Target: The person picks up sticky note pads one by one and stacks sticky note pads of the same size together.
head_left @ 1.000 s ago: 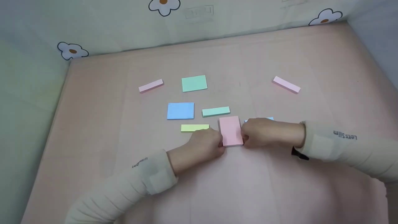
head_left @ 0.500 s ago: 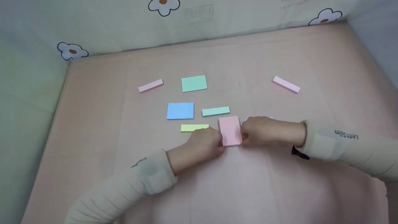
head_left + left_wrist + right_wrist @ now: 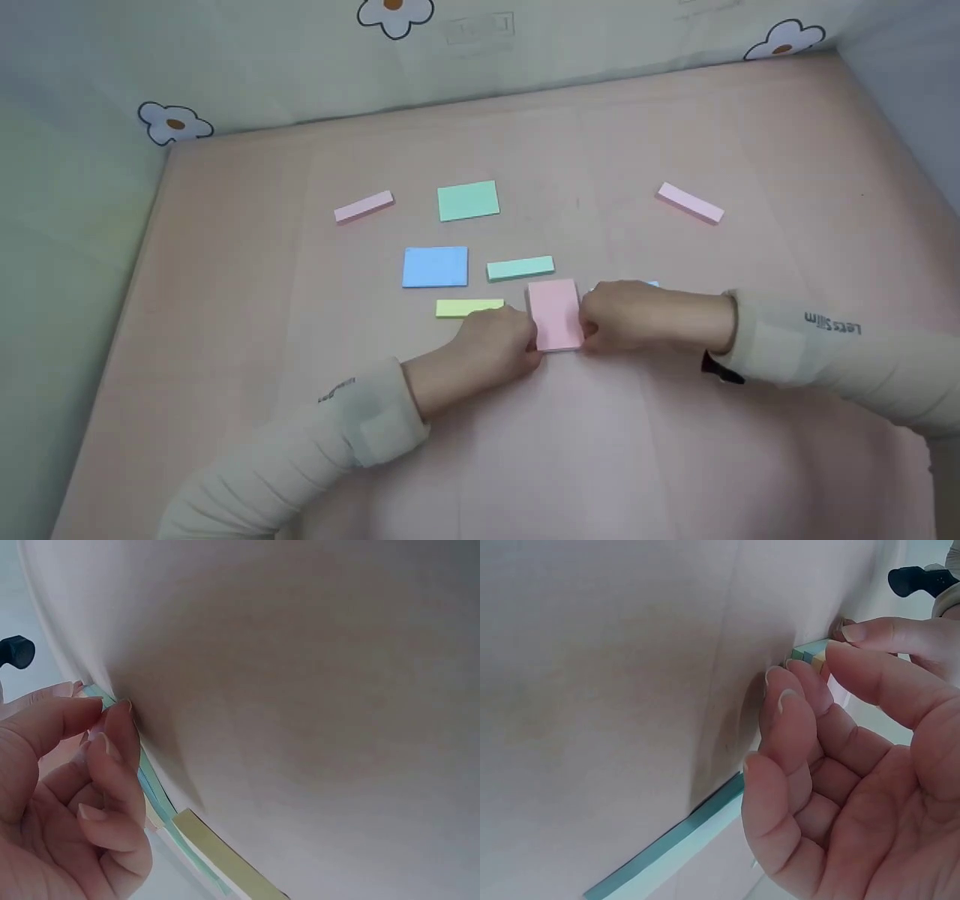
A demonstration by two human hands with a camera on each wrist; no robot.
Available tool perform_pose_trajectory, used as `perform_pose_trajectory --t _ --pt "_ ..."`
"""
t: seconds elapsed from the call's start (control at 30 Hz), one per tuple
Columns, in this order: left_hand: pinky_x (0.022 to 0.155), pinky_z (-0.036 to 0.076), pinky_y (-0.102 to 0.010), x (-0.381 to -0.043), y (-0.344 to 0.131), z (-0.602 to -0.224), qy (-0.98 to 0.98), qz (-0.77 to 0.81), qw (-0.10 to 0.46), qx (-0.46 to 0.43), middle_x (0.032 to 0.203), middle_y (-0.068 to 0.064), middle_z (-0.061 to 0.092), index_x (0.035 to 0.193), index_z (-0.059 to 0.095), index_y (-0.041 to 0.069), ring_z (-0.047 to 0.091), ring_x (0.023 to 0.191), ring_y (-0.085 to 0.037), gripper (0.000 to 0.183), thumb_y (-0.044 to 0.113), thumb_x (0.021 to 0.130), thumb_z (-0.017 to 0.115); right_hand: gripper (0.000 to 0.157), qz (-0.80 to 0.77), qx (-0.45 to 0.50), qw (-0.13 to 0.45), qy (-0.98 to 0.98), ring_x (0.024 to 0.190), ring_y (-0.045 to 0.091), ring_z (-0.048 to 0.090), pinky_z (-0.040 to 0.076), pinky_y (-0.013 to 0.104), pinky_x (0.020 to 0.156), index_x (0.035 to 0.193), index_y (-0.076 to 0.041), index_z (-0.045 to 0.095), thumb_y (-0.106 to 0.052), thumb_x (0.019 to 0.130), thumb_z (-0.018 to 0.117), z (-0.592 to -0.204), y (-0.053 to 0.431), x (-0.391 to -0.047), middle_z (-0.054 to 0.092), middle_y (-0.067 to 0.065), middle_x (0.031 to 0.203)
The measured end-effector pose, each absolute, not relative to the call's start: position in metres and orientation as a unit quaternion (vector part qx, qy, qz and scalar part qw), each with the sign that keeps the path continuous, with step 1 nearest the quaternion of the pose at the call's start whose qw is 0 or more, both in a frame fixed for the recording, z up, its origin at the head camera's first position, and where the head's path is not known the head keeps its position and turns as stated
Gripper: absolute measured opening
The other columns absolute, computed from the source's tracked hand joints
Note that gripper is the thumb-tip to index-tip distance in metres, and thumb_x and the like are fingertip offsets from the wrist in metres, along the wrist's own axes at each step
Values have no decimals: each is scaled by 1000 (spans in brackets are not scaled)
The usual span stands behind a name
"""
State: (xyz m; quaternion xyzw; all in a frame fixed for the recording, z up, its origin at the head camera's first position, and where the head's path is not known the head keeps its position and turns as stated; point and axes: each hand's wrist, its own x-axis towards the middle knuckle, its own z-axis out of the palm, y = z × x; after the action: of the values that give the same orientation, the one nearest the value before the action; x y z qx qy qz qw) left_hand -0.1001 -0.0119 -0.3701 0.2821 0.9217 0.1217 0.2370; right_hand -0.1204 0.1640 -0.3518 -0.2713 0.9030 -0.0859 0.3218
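From where I'm standing, a pink-topped stack [image 3: 556, 315] is lying between the person's two hands, its narrow end facing the body. The left hand [image 3: 496, 343] is pinching the stack's near left corner, thumb and forefinger tips drawing close together there, while the other fingers are curling in toward the palm. The right hand [image 3: 624, 315] is gripping the opposite long side, its thumb and fingertips sitting around the edge, the remaining fingers bending loosely below. Seen from the right wrist, the end of the stack is showing green, blue and orange layers just beyond the thumb and fingertips.

A yellow strip [image 3: 466, 308] is lying just beside the left hand, which is hiding its near right end from above. A blue piece [image 3: 654, 283] is peeking out from behind the right hand, mostly covered. A mint strip [image 3: 520, 268] is resting just past the stack's far end, and a blue pad [image 3: 435, 267] is lying left of that strip. Farther off, a green pad [image 3: 469, 201] is lying on the pale pink tabletop [image 3: 585, 435].
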Motion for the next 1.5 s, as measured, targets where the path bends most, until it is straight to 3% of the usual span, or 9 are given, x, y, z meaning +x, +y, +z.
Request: perform_pose_trajectory --t 0.27,0.4,0.47,0.57,0.73,0.93,1.13,1.5 --pt "45 28 -20 -100 -13 -367 922 124 226 289 53 2 45 83 68 6 39 49 -10 13 18 84 62 14 -79 -282 327 898 56 14 34 27 25 49 62 -8 57 -11 75 60 -344 167 -123 38 -2 57" --pt "45 29 -21 -103 -16 -358 928 114 225 276 55 1 49 81 69 6 41 50 -11 14 19 82 64 4 -74 -281 289 912 63 17 46 39 29 56 76 -5 63 -9 77 61 -330 172 -130 53 1 67" --pt "45 31 -21 -105 -18 -353 932 101 229 262 56 0 52 80 69 6 44 50 -11 14 19 82 64 19 -81 -287 253 920 79 22 54 46 35 70 94 -2 64 -12 78 65 -327 173 -132 60 7 87" --pt "45 33 -21 -109 -22 -349 936 81 230 253 58 -2 55 81 68 4 47 50 -13 14 17 83 63 51 -102 -329 207 916 106 29 52 41 41 91 119 4 52 -13 75 71 -333 171 -132 55 16 115" --pt "45 33 -22 -114 -30 -348 943 65 211 250 56 -4 53 80 66 1 47 50 -14 13 12 83 60 75 -121 -384 171 899 127 38 34 27 45 105 132 8 34 -13 71 74 -352 168 -125 37 27 135" --pt "44 31 -25 -127 -43 -345 958 44 199 200 56 -2 45 77 65 1 41 52 -15 14 10 84 57 89 -106 -373 195 901 133 38 23 19 49 108 140 4 24 -23 72 75 -355 162 -123 24 25 145" --pt "43 29 -26 -136 -53 -345 964 36 202 168 55 -1 41 70 61 4 37 52 -15 15 8 82 54 92 -98 -370 194 903 132 41 23 19 56 105 143 -3 20 -31 73 73 -362 158 -119 22 19 147" --pt "46 33 -25 -137 -57 -348 960 63 223 156 61 -4 54 82 68 2 45 54 -15 17 13 85 56 90 -91 -377 133 912 136 41 14 12 59 105 143 -4 18 -32 76 70 -377 147 -108 18 18 149"
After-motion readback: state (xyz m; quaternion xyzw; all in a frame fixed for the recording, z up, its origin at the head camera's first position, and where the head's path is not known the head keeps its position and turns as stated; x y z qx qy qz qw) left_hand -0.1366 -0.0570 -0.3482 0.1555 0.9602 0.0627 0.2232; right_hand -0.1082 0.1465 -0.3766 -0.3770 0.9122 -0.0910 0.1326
